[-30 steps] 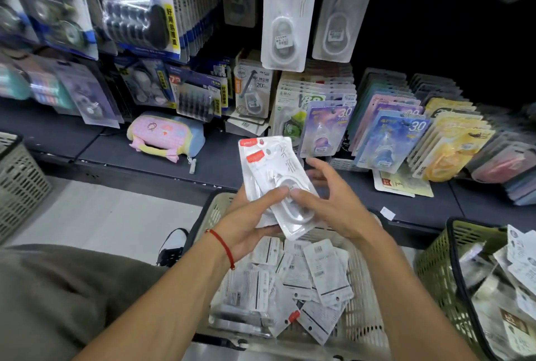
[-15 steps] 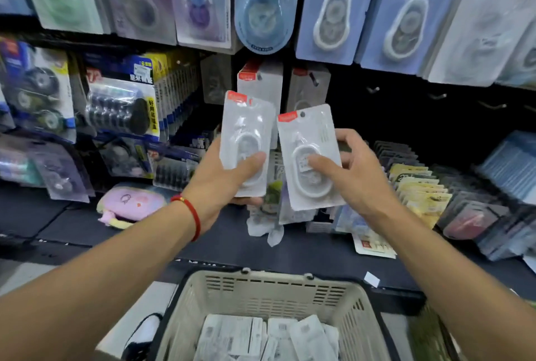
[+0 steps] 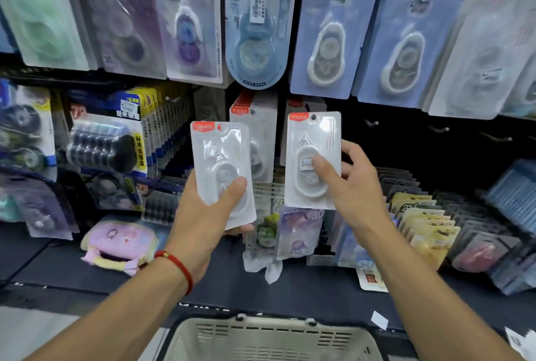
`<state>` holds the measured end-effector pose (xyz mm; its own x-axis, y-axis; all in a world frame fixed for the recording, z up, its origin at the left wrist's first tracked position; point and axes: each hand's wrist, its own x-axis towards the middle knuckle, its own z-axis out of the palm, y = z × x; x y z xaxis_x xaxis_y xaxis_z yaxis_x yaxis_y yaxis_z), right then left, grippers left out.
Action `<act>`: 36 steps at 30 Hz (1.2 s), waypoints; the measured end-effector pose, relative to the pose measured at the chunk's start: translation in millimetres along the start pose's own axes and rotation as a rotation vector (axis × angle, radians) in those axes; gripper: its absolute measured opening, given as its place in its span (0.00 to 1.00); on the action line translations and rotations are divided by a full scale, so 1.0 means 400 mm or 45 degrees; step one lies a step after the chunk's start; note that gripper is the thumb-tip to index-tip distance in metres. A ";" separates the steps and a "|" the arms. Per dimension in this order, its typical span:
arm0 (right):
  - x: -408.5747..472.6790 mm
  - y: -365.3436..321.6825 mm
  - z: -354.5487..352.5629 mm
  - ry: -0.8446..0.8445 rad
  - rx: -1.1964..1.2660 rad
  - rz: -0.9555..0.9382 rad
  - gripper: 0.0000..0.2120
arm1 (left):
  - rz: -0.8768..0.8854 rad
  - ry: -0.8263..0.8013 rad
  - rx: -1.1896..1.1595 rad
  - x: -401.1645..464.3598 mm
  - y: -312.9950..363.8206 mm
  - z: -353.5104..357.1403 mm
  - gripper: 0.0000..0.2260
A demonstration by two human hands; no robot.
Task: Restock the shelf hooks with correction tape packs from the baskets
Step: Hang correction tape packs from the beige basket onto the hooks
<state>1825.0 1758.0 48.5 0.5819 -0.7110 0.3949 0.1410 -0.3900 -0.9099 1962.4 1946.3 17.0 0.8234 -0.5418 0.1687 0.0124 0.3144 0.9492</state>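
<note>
- Your left hand [image 3: 208, 233] holds one correction tape pack [image 3: 222, 172] upright, thumb pressed across the lower front and fingers curled behind it. Keep that grip low on the card so the hang hole by the red label at the top stays free.
- Just right of that pack, a row of the same white packs [image 3: 255, 140] already hangs on a hook. That looks like the place for the left pack; I judge you should line its hole up with the hook tip before you push, not slide the card blindly.
- Your right hand [image 3: 353, 186] pinches a second pack [image 3: 314, 157], thumb on the blister and fingers at the right edge. Its hole sits near the top, in front of another hung pack with a red label. Tilt the top edge slightly toward the shelf so the hook enters cleanly.
- Hang one pack at a time; two at once risks missing a hook and dropping a card.
- Further right, bare hooks [image 3: 438, 128] stand out from the dark back panel, if this row fills.
- The basket [image 3: 269, 337] sits below, between your arms; its contents are out of view.
</note>
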 end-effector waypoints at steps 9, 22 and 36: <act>-0.006 0.046 0.020 0.110 -0.273 0.213 0.27 | -0.004 -0.035 0.021 -0.011 0.002 -0.013 0.20; -0.156 0.046 0.104 -0.404 -0.128 0.126 0.16 | -0.127 -0.243 0.049 -0.059 -0.023 0.018 0.26; -0.118 0.039 0.061 0.050 0.198 0.141 0.13 | -0.197 -0.114 -0.113 -0.030 -0.019 0.003 0.11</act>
<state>1819.2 1799.7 12.6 0.5695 -0.7678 0.2934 0.2015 -0.2156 -0.9555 1951.8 1949.6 7.9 0.7542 -0.6548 0.0492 0.1882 0.2872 0.9392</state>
